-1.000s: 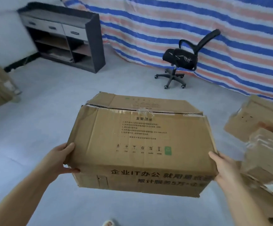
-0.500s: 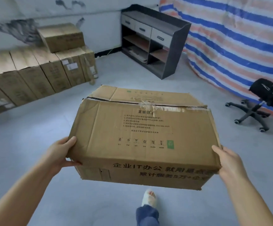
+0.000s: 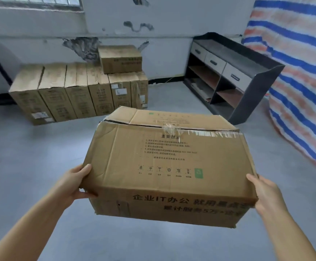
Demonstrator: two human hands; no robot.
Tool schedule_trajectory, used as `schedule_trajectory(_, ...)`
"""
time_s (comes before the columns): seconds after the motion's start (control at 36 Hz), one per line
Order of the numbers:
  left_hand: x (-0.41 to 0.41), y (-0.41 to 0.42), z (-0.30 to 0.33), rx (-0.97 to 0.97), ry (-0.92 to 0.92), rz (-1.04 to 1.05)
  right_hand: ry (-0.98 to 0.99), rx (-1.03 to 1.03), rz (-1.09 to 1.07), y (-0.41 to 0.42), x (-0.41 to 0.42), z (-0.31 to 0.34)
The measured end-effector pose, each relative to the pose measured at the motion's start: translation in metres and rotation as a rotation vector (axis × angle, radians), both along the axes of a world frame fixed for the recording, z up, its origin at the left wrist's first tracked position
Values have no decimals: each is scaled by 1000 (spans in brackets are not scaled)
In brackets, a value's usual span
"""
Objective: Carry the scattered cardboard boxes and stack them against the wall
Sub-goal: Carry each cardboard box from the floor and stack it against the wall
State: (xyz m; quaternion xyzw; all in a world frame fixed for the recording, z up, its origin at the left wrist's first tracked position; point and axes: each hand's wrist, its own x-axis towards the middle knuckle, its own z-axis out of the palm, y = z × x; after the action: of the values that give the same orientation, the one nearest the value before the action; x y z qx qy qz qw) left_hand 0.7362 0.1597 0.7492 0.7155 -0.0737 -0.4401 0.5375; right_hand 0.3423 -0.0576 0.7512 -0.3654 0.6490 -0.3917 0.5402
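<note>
Two hands held the printed cardboard box point(image 3: 164, 166) in the air, well apart from the wall stack point(image 3: 78, 91): left hand point(image 3: 76, 183) and right hand point(image 3: 264, 196) clasped opposite ends. Judgement: carry level, support underneath.

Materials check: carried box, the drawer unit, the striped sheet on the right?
Carried box: matte brown corrugated cardboard, creased, clear glossy tape along the top seam. Drawer unit: looks like dark laminated board, lighter drawer fronts, brown shelf surfaces; core unclear. Striped sheet: probably woven plastic tarpaulin, slight sheen, draped folds.
</note>
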Motion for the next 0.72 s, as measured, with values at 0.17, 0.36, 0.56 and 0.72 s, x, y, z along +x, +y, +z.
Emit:
schedule_trajectory(0.17,35,-50,1,-2,-12,102,1,-25,118,-95,58,4)
schedule_trajectory(0.36,108,-121,-6,-7,-14,174,17,-45,177,-188,149,-8)
schedule_trajectory(0.56,212,-220,0,27,-20,151,-18,-11,171,-288,253,-10)
schedule_trajectory(0.72,301,-303,12,54,-24,140,-16,12,150,-369,341,-5)
